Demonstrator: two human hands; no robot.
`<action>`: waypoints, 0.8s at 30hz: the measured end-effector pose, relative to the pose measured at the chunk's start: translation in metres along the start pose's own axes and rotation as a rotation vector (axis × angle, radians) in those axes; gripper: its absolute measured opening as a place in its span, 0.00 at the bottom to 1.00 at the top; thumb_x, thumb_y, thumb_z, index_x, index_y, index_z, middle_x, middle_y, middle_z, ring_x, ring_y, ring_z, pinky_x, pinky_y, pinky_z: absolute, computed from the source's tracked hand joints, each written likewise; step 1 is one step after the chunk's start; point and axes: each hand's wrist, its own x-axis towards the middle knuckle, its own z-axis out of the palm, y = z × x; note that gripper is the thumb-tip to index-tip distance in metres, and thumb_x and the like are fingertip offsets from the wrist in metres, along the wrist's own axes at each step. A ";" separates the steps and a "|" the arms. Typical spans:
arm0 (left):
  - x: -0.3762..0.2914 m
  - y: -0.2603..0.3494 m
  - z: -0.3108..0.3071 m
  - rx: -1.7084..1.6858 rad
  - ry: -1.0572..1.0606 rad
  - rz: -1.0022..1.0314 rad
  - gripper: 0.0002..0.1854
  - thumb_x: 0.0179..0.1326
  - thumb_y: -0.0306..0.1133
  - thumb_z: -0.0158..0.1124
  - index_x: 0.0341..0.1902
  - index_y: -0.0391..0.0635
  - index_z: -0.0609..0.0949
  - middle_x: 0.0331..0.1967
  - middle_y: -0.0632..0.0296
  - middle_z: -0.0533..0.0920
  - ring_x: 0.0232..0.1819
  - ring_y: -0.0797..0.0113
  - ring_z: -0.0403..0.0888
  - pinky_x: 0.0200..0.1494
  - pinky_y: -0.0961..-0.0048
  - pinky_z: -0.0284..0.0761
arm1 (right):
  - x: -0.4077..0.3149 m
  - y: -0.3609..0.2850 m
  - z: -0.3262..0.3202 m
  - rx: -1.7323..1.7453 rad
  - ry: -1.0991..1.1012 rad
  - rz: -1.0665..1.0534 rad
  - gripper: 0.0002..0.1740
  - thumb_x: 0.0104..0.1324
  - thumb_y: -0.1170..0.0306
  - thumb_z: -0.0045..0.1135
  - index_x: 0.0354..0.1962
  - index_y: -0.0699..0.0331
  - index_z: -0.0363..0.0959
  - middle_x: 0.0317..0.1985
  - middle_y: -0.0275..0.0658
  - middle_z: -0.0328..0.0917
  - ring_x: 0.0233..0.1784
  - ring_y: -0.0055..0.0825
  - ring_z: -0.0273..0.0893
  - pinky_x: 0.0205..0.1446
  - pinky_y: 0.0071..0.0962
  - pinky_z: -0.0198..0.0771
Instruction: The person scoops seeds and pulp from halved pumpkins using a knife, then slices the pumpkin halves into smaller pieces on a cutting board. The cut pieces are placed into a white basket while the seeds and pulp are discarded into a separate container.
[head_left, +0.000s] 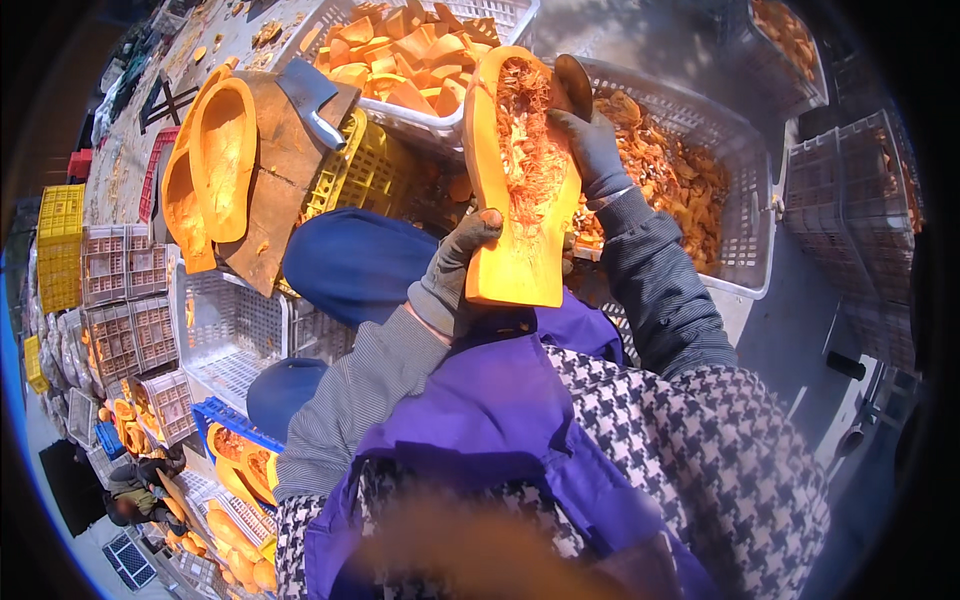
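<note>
Before me is a halved, long-necked pumpkin (555, 262), cut face up, with stringy orange pulp and seeds in its hollow. My left hand (461, 262), in a worn grey glove, grips its neck end from the left. My right hand (596, 154), also gloved, is at the upper right edge of the half. It holds a dark, round, disc-like tool (574, 86), whose lower part is hidden by the hand. Beneath the right forearm stands a grey plastic crate (739, 180) of pumpkin pulp and seeds (675, 180).
Scooped pumpkin halves (223, 161) and a broad-bladed cleaver (307, 90) lie on a wooden board (277, 187) over a yellow crate (352, 161). A white crate (420, 116) holds pumpkin pieces. At lower left are uncleaned halves (244, 457) and a person (142, 487).
</note>
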 end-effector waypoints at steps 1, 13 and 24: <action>0.008 0.002 -0.003 -0.033 0.039 0.009 0.34 0.52 0.35 0.64 0.62 0.38 0.63 0.52 0.45 0.74 0.51 0.49 0.76 0.56 0.52 0.73 | 0.003 0.005 -0.005 -0.109 -0.015 -0.064 0.14 0.60 0.72 0.55 0.42 0.72 0.71 0.35 0.39 0.77 0.35 0.26 0.76 0.42 0.26 0.72; 0.006 0.015 -0.030 -0.122 0.176 -0.143 0.31 0.52 0.31 0.59 0.61 0.37 0.64 0.50 0.42 0.74 0.47 0.46 0.77 0.54 0.49 0.72 | 0.019 -0.012 -0.015 -1.509 -0.397 -0.651 0.16 0.62 0.74 0.46 0.49 0.62 0.66 0.38 0.47 0.75 0.34 0.44 0.78 0.36 0.37 0.74; 0.009 0.009 -0.043 0.153 0.301 -0.111 0.29 0.52 0.28 0.58 0.59 0.37 0.65 0.47 0.45 0.76 0.45 0.49 0.78 0.52 0.55 0.75 | -0.012 -0.025 -0.005 -1.484 -0.774 -0.168 0.11 0.56 0.79 0.43 0.39 0.70 0.67 0.27 0.56 0.75 0.36 0.52 0.76 0.39 0.44 0.70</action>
